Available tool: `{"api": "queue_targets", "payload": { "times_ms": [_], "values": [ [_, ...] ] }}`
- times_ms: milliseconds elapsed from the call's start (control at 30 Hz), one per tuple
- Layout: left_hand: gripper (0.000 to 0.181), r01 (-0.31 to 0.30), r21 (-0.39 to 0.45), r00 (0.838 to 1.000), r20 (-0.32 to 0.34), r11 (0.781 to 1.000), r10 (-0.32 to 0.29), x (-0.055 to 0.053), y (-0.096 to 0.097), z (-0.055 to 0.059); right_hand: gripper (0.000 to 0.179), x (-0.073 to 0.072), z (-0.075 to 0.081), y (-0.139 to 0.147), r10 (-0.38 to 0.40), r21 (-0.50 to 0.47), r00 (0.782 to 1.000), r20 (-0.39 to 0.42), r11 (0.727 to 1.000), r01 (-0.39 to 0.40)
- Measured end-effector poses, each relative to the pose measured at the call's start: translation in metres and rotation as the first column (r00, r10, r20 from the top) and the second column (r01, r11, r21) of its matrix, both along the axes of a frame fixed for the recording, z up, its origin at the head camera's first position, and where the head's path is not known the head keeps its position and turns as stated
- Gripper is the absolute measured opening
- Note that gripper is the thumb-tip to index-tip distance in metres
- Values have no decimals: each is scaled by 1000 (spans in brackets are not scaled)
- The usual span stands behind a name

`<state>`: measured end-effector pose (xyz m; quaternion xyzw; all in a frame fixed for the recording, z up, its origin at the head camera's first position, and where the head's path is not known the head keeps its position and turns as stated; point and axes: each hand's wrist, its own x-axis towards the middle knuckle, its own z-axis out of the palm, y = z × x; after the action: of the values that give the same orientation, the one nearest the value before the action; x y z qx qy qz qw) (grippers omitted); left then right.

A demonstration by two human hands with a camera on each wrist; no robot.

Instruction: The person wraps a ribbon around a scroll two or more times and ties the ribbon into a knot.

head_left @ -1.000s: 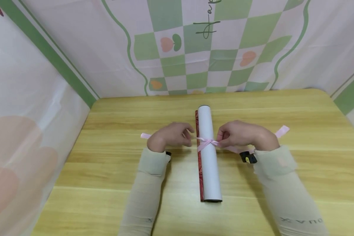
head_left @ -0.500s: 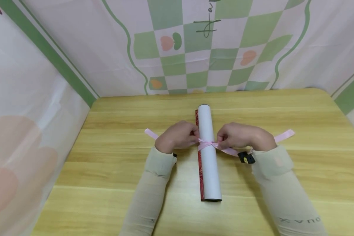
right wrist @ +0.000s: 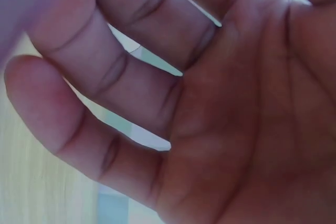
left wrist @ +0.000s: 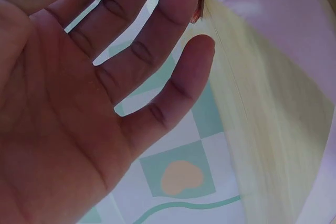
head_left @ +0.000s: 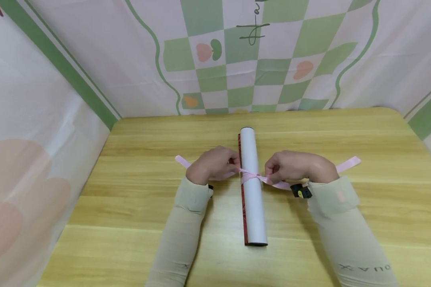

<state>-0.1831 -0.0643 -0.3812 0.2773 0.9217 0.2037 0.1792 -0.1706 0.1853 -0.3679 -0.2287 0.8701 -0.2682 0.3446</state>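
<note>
Got the pink ribbon (head_left: 250, 176) in both hands: my L hand (head_left: 217, 162) pinches it right by the roll's L side, my R hand (head_left: 294, 165) pinches it just off the R side, the other fingers loosely bent in the wrist views. Step in hand, as I judge it, is drawing the crossing snug on top of the white roll (head_left: 253, 211). Best done w/ an even pull, both hands low & moving straight apart, bc a harder tug on one side would prob. roll the thing or drag the crossing off-centre. Pinching close to the crossing gives good control; ribbon's thin & prob. slippery, so grip firm, but don't yank or the roll may crease. Also worth keeping it flat, since it looks a bit bunched at the crossing. Can't tell from here if it's a full knot or just crossed over. Roll lies lengthwise on the wood-look tbl (head_left: 111, 199), btwn my hands, near end angled slightly R. It's a plain white cylinder, dark at the near end, w/ a red patterned strip (head_left: 244, 215) along its L side; can't tell if that's the roll's own edge or separate. Ribbon wraps it approx. mid-length, loose ends showing out past both wrists.
</note>
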Motion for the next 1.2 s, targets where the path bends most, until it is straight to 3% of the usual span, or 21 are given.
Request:
{"api": "queue_targets", "payload": {
  "times_ms": [633,833,967,1067,1200],
  "values": [
    [18,24,5,1000,-8,1000,-24,-3,-4,-1,17,-1,0,4,-12,9,999,31,1000,12],
    [17,26,33,999,40,999,-27,-3,1,-2,11,-3,1,5,14,30,999,-36,999,-13],
    [17,9,57,992,128,998,-16,-1,4,-3,3,-4,1,6,4,30,997,-71,1000,-2],
    [17,-9,66,982,188,998,-3,1,5,-1,5,-5,1,5,-8,17,997,-73,1000,9],
    [17,-18,57,981,196,998,7,2,3,2,12,-5,1,5,-2,3,995,-97,1000,2]
  ]
}}
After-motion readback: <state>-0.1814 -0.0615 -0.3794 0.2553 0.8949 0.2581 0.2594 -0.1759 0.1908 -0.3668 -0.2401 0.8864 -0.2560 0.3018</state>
